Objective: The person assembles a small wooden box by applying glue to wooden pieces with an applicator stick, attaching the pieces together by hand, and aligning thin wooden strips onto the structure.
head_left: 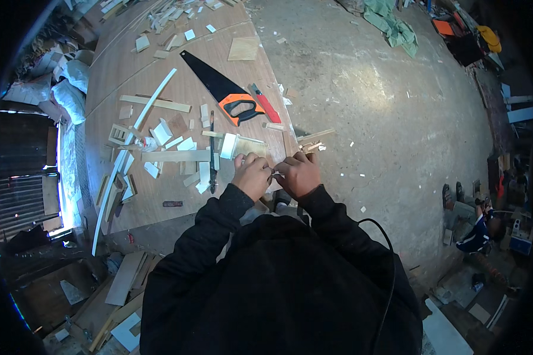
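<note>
Curling close together by the table (222, 47), left hand (253, 176), right hand (299, 174)

Saw (214, 84): black blade, orange-and-black handle; knife (269, 109) red, dark at one end. Bench (109, 89) light brown with faint wood grain, scraps (186, 145) white or pale tan. Floor (397, 142) mottled grey, cloth (391, 25) green, sleeves (210, 228) plain black.

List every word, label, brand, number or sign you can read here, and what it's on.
No text can be read anywhere in this view.
Handsaw: any marking is too small to read.
Red cutter: likewise too small.
White sacks: any print is too blurred.
</note>
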Tool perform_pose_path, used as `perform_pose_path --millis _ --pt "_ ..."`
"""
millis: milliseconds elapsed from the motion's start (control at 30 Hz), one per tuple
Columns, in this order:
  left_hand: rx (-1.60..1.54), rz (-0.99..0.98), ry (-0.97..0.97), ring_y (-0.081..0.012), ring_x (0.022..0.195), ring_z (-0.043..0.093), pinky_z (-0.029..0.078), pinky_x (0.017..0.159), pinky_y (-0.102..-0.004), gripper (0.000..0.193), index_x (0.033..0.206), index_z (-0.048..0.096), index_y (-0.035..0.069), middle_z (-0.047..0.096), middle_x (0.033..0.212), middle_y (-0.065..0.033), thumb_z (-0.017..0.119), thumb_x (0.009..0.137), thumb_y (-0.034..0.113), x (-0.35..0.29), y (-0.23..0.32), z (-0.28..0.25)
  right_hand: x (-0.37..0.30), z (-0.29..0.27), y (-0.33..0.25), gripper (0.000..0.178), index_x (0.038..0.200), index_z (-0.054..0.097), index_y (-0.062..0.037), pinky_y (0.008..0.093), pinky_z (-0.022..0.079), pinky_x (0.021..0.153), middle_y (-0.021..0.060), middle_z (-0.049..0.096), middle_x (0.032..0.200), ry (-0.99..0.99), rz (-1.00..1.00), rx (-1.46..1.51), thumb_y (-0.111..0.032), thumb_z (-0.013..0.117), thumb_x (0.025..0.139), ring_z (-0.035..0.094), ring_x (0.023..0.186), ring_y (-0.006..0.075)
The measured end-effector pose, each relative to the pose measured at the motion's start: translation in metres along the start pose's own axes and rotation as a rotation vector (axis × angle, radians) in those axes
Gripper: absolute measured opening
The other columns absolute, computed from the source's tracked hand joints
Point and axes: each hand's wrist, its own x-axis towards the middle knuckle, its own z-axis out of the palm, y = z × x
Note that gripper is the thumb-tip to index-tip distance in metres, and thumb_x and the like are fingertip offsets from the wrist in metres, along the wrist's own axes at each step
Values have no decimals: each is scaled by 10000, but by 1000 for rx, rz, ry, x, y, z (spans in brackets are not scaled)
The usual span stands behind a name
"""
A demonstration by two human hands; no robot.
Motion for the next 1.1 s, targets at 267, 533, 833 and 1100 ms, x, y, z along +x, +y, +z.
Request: perform_pose_path --millis 267,533,833,1100 --pt "64 -28 -54 -236 1086 494 271 965 -502 169 918 683 130 591 1010 9 676 759 186 -1 -20 13 4 39 -4 108 745 695 -165 399 404 760 -10 671 766 -33 160 -76 -268 709 715 618 797 208" --pt "-308 -349 351 -317 948 575 411 861 -423 271 1092 609 65 643 986 -108 627 835 150 -37 -119 -35 22 94 19 265 826 677 -27 372 530 708 141 700 814 -38 916 425 -270 703 723 683 758 296" --pt "-436 -531 144 -316 882 605 500 775 -391 251 1109 612 20 634 968 -150 597 867 82 -113 -220 -26 38 153 -11 232 775 657 -13 361 530 653 125 682 714 227 1098 307 -233 717 727 676 662 275" --pt "-465 -532 61 -315 902 599 456 852 -391 241 1094 612 15 633 953 -152 583 859 61 -112 -260 -19 48 160 -32 321 708 630 0 352 505 593 145 651 653 306 1119 233 -290 767 733 645 594 274"
